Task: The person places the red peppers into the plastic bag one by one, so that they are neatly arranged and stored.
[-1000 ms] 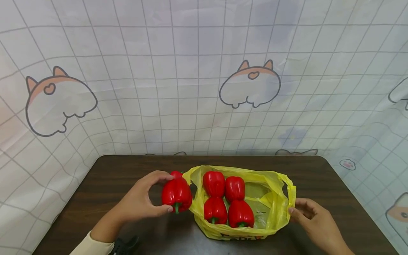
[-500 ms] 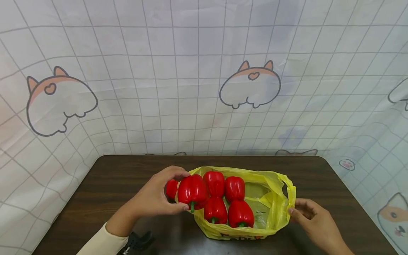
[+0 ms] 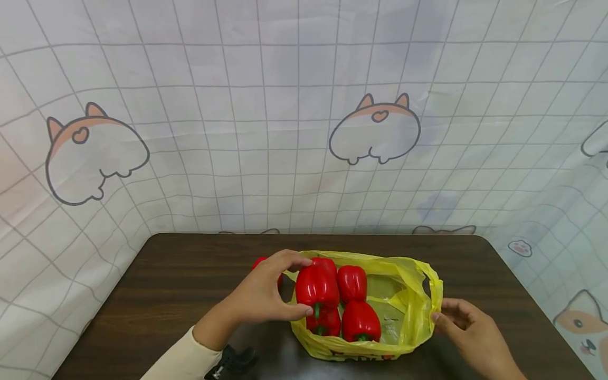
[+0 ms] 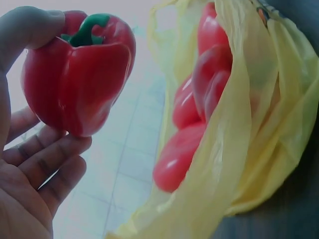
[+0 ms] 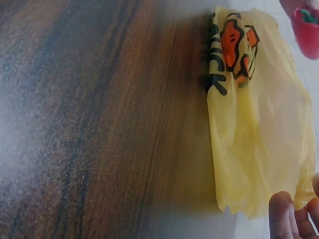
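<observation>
In the head view my left hand [image 3: 258,295] holds a red bell pepper [image 3: 317,287] between thumb and fingers, above the left part of an open yellow plastic bag [image 3: 351,352]. Its green stem points toward me. Several more red bell peppers [image 3: 361,322] lie inside the bag, partly covered by the held one. My right hand [image 3: 480,335] pinches the bag's right edge near the handle loop. The left wrist view has the held bell pepper [image 4: 79,89] beside the bag's side, apart from it. Another bell pepper [image 3: 258,262] sits outside the bag, mostly hidden behind my left hand.
A dark wood-grain table [image 3: 190,274] carries the bag. Behind it hangs a white grid-patterned cloth [image 3: 266,137] with cartoon animals. A black device [image 3: 237,361] shows by my left wrist.
My left hand has carried the bell pepper rightward, from beside the bag to over its opening. My right hand keeps its grip on the bag's edge, and the bag stays in place.
</observation>
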